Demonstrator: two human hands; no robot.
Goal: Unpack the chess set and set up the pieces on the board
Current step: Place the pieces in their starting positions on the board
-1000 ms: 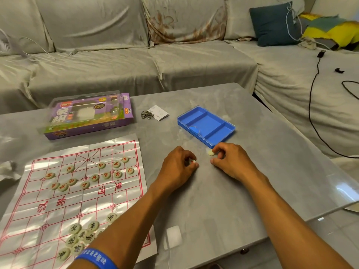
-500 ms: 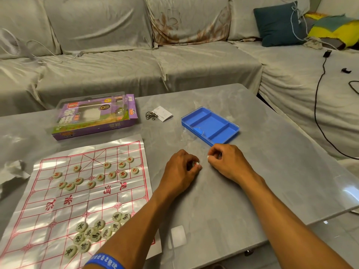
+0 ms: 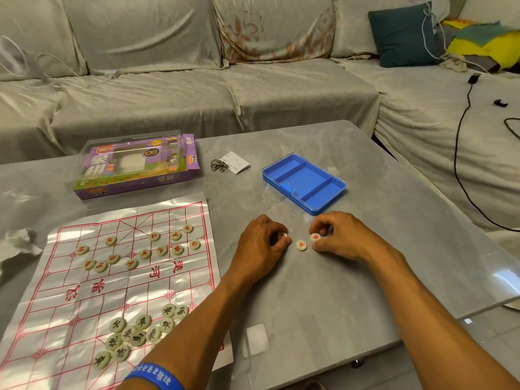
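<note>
Chess pieces, pale round discs with red characters, lay on the glossy grey table beside the plastic-sheet board. The left hand pinched one disc; the right hand curled round another.

Single head-worn wide-angle view, looking forward and down, close over the grey table, sofa across the upper frame
</note>
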